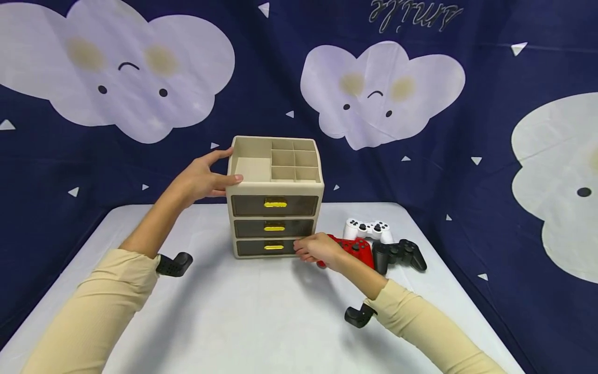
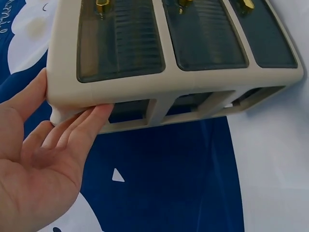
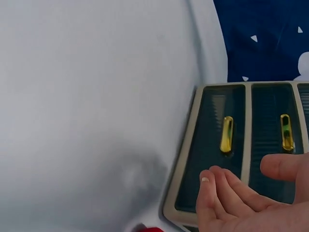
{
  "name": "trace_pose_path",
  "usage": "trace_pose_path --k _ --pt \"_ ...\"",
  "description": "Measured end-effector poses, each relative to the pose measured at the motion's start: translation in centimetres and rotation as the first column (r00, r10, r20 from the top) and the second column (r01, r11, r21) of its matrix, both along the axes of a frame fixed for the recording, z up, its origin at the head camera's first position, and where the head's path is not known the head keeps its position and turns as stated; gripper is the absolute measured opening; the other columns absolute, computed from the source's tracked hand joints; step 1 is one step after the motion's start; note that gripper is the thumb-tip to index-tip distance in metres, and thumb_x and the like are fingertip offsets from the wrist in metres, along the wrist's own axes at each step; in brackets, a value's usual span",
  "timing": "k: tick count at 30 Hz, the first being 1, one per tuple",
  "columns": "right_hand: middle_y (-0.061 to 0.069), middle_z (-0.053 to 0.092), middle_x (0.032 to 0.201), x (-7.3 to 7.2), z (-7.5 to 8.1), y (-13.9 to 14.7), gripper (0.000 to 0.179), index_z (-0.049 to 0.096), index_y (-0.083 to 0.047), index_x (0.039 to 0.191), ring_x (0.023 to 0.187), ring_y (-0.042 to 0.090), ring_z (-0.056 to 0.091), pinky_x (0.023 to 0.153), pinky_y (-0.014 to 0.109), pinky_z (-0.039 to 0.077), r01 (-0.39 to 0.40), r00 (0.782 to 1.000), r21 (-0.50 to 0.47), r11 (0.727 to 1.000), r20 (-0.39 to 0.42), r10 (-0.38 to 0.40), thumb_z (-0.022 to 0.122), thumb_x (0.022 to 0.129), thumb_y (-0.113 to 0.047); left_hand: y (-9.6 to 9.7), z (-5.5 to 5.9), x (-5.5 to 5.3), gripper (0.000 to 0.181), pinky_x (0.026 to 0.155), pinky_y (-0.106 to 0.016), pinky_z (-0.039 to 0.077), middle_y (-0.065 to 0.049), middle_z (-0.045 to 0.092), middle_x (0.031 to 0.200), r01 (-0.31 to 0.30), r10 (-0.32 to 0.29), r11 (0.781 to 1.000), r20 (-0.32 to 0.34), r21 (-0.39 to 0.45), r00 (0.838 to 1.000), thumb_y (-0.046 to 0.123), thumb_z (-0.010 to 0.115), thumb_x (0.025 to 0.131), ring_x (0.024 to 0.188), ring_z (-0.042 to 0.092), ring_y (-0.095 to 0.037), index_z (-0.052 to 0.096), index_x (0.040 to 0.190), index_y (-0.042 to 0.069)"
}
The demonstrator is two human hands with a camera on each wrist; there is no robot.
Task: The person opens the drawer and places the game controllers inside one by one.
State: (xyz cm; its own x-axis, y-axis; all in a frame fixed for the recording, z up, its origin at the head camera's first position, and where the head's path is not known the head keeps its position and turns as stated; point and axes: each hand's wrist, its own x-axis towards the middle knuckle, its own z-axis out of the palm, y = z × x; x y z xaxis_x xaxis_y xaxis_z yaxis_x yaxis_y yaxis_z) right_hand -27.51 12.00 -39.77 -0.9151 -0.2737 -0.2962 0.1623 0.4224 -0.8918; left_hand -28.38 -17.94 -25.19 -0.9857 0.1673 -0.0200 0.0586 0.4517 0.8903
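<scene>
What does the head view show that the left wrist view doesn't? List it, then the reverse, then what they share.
Only the head view: the right hand by the bottom drawer, the white controller, red controller and black controller, and the compartments in the top of the drawer organizer.

Only the left wrist view: the organizer's side frame with its openings.

Both: the left hand gripping the organizer, dark drawer fronts, yellow handles and the cloud-print backdrop.

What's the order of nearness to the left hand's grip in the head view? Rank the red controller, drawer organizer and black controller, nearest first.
1. Drawer organizer: touched by the left hand's grip at its upper left.
2. Red controller: just right of the organizer.
3. Black controller: farther right, beyond the red one.
</scene>
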Motion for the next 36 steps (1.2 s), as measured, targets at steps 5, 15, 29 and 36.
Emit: trace_pose_path --k 5,15,29,36 --pt "0.019 0.076 0.107 -0.1 -0.9 -1.0 0.033 0.072 0.008 0.116 0.086 0.018 0.073 0.085 0.034 0.062 0.035 0.999 -0.049 0.998 0.018 -0.034 0.062 0.097 -0.017 0.0 -0.1 -0.2 0.090 0.104 -0.048 0.053 -0.023 0.051 0.147 -0.005 0.005 1.000 -0.001 0.005 1.000 0.028 0.075 0.094 0.122 0.064 -0.039 0.018 0.164 0.029" --pt "0.027 0.071 0.119 -0.5 -1.9 -2.3 0.034 0.069 0.011 0.116 0.111 0.036 0.070 0.100 0.044 0.056 0.006 0.997 -0.121 0.993 0.083 0.005 0.061 0.097 -0.016 0.0 0.0 -0.2 0.090 0.101 -0.048 0.055 -0.023 0.054 0.143 -0.016 0.016 1.000 -0.004 0.007 1.000 0.024 0.076 0.094 0.119 0.066 -0.038 0.020 0.164 0.028" --pt "0.026 0.074 0.109 -0.8 -3.0 -3.5 0.033 0.069 0.013 0.115 0.091 0.026 0.075 0.091 0.038 0.061 0.092 0.992 -0.210 0.973 0.100 -0.072 0.058 0.100 -0.014 0.4 -0.2 -0.4 0.090 0.112 -0.051 0.045 -0.020 0.038 0.160 -0.008 0.008 0.997 -0.008 0.078 1.000 0.018 0.075 0.095 0.143 0.046 -0.034 0.018 0.164 0.026" --pt "0.018 0.077 0.096 -0.9 -3.2 -3.7 0.030 0.070 0.012 0.111 0.080 0.019 0.073 0.087 0.036 0.062 0.120 0.991 -0.220 0.968 0.090 -0.102 0.060 0.100 -0.014 0.2 -0.1 -0.4 0.091 0.107 -0.048 0.050 -0.019 0.039 0.160 -0.028 0.027 0.997 0.010 0.069 1.000 0.021 0.076 0.093 0.140 0.050 -0.034 0.020 0.164 0.030"
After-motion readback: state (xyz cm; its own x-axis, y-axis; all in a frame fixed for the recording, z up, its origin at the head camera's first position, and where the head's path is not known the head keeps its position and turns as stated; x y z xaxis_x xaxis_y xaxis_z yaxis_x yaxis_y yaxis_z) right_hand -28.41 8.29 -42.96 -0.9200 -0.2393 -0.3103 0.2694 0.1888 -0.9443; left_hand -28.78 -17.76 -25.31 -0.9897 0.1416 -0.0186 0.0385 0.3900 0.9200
